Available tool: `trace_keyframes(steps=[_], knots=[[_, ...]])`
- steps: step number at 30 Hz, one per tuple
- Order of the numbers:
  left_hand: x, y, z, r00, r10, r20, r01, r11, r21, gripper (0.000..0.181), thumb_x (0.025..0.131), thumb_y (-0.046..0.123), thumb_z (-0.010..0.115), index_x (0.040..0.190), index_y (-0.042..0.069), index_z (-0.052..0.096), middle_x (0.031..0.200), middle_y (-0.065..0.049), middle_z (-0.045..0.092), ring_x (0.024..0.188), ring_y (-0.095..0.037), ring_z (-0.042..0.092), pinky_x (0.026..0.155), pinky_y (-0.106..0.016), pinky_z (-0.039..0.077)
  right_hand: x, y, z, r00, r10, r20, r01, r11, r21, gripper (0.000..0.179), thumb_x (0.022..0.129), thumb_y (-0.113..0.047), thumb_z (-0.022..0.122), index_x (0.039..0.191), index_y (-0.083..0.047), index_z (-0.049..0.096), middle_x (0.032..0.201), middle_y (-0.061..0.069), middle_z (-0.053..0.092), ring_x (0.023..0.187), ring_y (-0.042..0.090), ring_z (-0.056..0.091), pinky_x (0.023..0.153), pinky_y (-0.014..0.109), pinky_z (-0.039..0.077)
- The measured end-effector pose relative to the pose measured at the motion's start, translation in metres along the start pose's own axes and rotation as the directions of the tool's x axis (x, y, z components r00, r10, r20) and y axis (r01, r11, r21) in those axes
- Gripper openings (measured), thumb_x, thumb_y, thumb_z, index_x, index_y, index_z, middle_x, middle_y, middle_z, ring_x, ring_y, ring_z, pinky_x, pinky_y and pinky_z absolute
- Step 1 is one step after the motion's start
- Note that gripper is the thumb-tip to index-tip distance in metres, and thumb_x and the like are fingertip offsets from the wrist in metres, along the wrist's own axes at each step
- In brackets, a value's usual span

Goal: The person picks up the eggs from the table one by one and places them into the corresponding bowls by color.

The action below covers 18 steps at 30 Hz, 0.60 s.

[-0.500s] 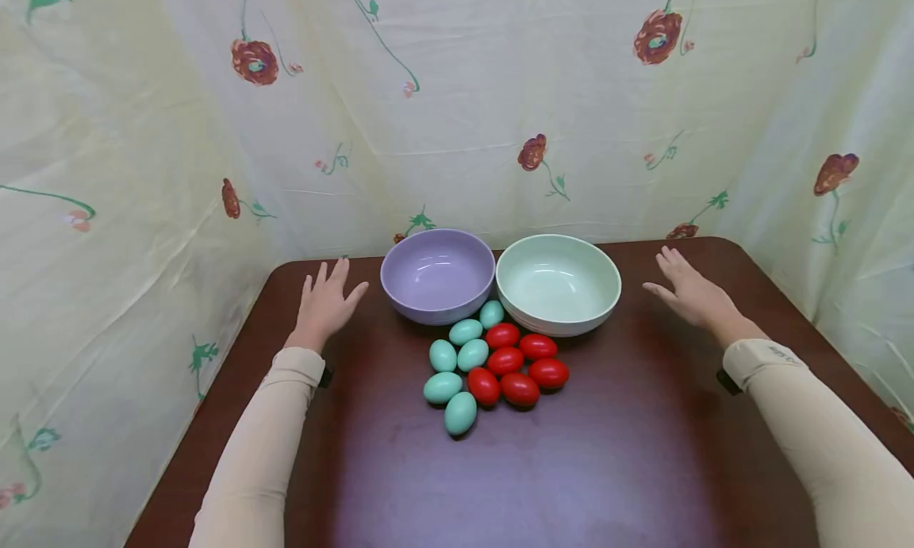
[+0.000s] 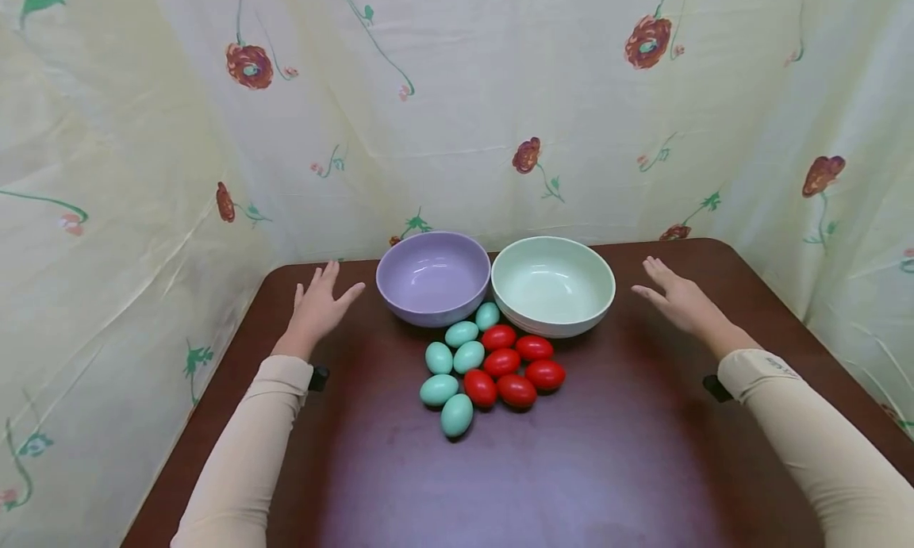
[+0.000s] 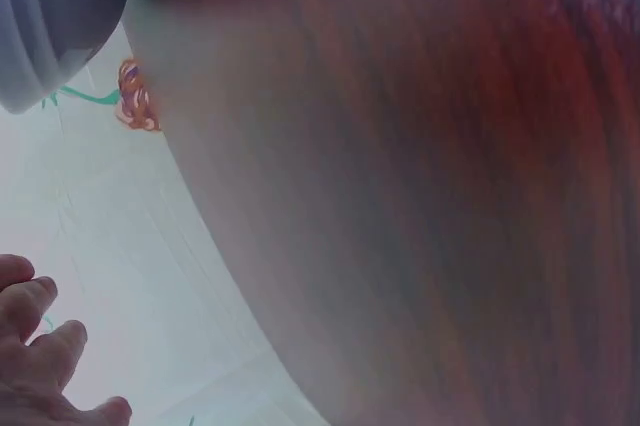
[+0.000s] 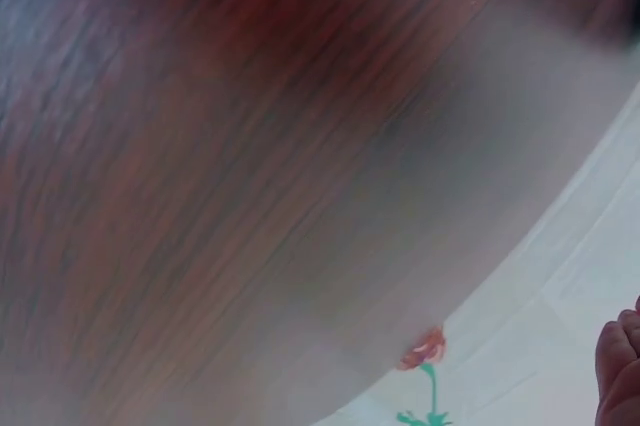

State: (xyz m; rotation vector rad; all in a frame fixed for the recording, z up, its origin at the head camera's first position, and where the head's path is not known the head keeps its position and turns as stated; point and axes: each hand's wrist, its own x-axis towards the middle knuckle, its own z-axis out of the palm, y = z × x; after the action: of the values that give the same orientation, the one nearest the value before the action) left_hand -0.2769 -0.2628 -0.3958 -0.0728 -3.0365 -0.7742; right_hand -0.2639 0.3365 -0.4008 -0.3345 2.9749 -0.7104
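"How's your grip?"

"You hold nothing, thumbs apart from your fingers: your left hand (image 2: 314, 308) is near the purple bowl (image 2: 433, 282), your right hand (image 2: 681, 298) near the pale green bowl (image 2: 553, 285)."

"What lies between?"

"Six teal eggs (image 2: 468, 357) and six red eggs (image 2: 501, 362), clustered on the table (image 2: 500, 484), on your side of the bowls."

"Any handling advice?"

"They look smooth and likely to roll, so come down from above, pinch one lightly, and keep clear of its neighbours."
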Motion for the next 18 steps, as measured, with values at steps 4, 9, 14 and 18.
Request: trace_keyframes(steps=[4,9,14,18], knots=[[-0.001,-0.002,0.01,1.0,-0.012,0.026,0.013,0.999,-0.031,0.094,0.096,0.07,0.036,0.16,0.005,0.01,0.168,-0.014,0.007,0.155,-0.037,-0.003,0.122,-0.063,-0.01,0.0,-0.003,0.003,1.0,0.007,-0.007,-0.007,1.0,0.0,0.078,0.105,-0.049,0.041,0.156,0.003,0.013,0.164,0.025,0.007,0.151,0.047,0.01,0.118,0.067,0.016],[-0.007,-0.002,0.015,0.997,-0.059,0.053,0.064,0.993,-0.097,0.093,0.096,0.072,0.034,0.16,0.009,0.01,0.168,-0.013,0.005,0.153,-0.043,-0.005,0.121,-0.066,-0.005,-0.005,-0.008,0.008,0.999,0.039,-0.011,-0.038,0.997,0.063,0.079,0.103,-0.05,0.045,0.157,-0.001,0.014,0.165,0.022,0.009,0.148,0.05,0.016,0.116,0.069,0.019],[-0.014,0.001,0.014,0.992,-0.099,0.078,0.112,0.977,-0.183,0.091,0.095,0.072,0.035,0.161,0.016,0.008,0.168,-0.011,0.003,0.152,-0.049,-0.003,0.119,-0.072,0.004,-0.011,-0.01,0.008,0.996,0.091,0.002,-0.091,0.988,0.123,0.082,0.101,-0.054,0.047,0.158,-0.007,0.012,0.164,0.019,0.01,0.148,0.049,0.017,0.115,0.069,0.022],[-0.013,0.004,0.016,0.992,-0.096,0.085,0.113,0.965,-0.235,0.088,0.096,0.071,0.037,0.161,0.018,0.01,0.169,-0.009,0.007,0.154,-0.04,0.005,0.121,-0.067,0.011,-0.014,-0.013,0.008,0.995,0.096,0.014,-0.098,0.986,0.132,0.083,0.1,-0.055,0.049,0.158,-0.008,0.013,0.164,0.019,0.012,0.148,0.049,0.018,0.114,0.069,0.024]])
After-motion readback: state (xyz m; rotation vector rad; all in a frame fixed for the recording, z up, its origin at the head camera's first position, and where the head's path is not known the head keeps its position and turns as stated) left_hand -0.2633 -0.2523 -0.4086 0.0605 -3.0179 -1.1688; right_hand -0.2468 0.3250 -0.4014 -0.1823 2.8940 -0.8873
